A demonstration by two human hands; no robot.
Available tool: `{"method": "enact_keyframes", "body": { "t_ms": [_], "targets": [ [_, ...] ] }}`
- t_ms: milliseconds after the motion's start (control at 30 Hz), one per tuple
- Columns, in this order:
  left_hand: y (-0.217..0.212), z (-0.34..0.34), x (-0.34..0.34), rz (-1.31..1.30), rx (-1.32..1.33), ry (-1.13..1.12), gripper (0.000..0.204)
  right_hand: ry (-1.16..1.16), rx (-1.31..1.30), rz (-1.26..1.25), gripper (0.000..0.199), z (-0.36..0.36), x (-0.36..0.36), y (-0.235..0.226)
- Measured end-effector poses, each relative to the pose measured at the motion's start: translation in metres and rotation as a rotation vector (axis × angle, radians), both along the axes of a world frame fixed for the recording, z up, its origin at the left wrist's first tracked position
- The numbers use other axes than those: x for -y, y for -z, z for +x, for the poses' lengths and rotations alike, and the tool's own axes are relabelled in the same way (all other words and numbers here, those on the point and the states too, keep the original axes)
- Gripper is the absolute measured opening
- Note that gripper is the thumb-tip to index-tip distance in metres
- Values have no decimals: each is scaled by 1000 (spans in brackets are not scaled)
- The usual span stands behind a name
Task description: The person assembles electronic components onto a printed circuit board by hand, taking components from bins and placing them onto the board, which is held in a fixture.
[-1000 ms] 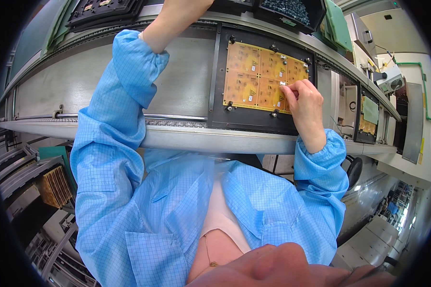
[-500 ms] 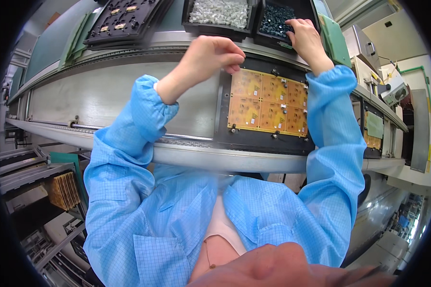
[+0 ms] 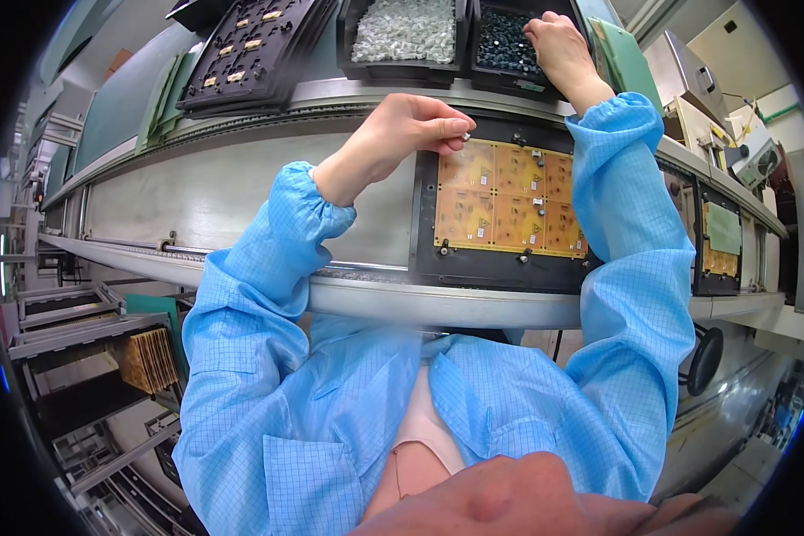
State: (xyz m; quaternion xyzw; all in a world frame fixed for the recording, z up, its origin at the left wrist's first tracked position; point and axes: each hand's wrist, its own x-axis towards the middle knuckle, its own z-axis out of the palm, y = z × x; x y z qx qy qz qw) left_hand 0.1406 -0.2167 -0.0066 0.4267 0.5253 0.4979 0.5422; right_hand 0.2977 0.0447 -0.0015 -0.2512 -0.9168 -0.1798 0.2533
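Head view: the left hand (image 3: 393,134) has its grip pinched nearly closed on a small silvery cylindrical part (image 3: 465,137), just above the top left corner of the yellow rectangular circuit panel (image 3: 509,198); the part's long axis cannot be told. The panel lies crosswise in a black carrier frame (image 3: 424,223). The right hand (image 3: 558,40) dips curled fingers into a black bin of dark small components (image 3: 502,45), grip contents hidden

Bright, even light falls from overhead, so the left hand (image 3: 393,134) throws only a faint shadow onto the pale surface (image 3: 241,192) beneath it, and the metal rail (image 3: 375,299) below the hands carries a soft sheen. Focus is crisp around both hands, while the skin-toned shape at the lower edge is blurred. Straight edges bow strongly away from the hands, and a black fisheye rim closes off the corners.
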Motion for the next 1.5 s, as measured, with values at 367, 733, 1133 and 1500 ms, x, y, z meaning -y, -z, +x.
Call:
{"method": "enact_keyframes", "body": {
  "t_ms": [367,733,1133,1500],
  "targets": [
    [14,-9,4,49,-281,-44,21,-345,-230,-675,14,22,135,-21],
    [19,24,-40,557,-1186,155,14,-185,-465,-1146,18,90,170,-3],
    [25,11,-38,599,-1253,220,16,-218,-445,-1160,20,81,167,-9],
    [5,19,-45,584,-1254,161,12,-237,-418,-1143,19,78,157,-17]
  ]
}}
